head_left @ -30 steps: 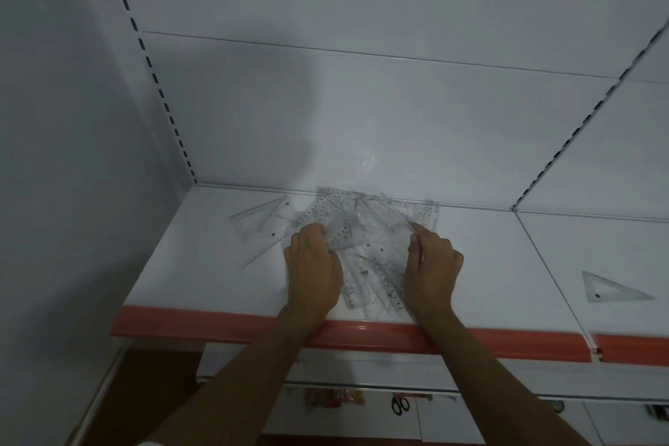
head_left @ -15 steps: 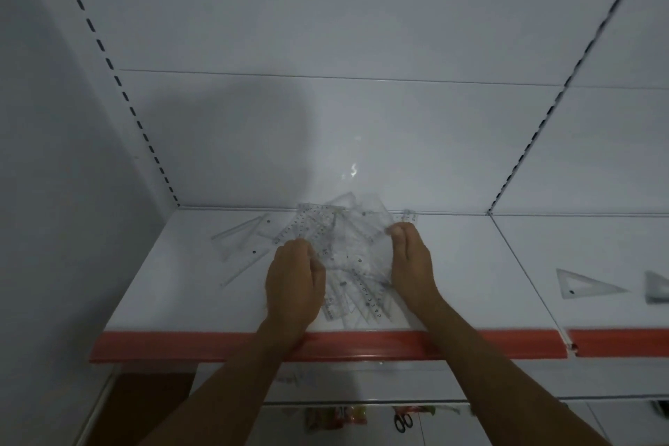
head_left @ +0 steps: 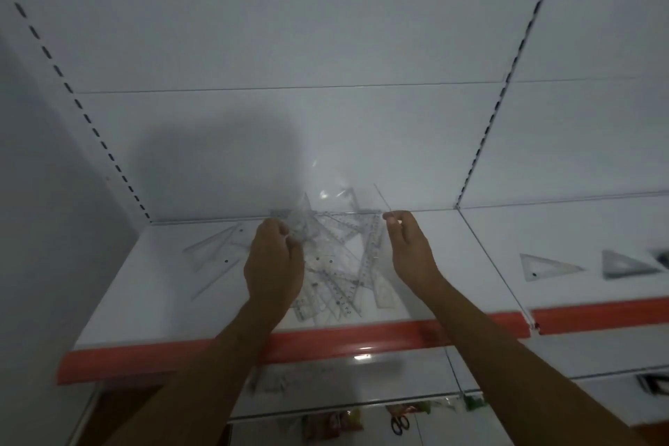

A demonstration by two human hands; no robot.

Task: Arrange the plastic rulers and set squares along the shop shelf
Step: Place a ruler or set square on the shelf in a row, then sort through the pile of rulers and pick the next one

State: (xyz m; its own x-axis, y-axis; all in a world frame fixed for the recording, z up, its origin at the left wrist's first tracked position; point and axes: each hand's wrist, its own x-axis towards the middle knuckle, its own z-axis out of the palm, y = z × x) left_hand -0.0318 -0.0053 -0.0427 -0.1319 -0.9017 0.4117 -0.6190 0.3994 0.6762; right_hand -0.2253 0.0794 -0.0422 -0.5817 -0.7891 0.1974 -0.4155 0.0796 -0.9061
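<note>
Two hands [head_left: 274, 261] [head_left: 411, 252] gripping fanned rulers [head_left: 340, 264], pointing every way

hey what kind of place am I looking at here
Most likely a shop, at a retail shelving unit. The white shelf has a red front strip, slotted uprights run up the back panel, and clear set squares are laid out singly like stock.

The shelf [head_left: 152, 286] is white, and its front edge strip [head_left: 325, 340] is red-orange. The back panel [head_left: 325, 47] is white too, with a row of small dark slots along each upright [head_left: 90, 123]. The rulers and set squares [head_left: 336, 264] in the pile are clear plastic with fine dark scale marks. A set square [head_left: 546, 266] on the next shelf is clear as well, looking pale grey. Below, the scissors [head_left: 400, 424] have black handles.
</note>
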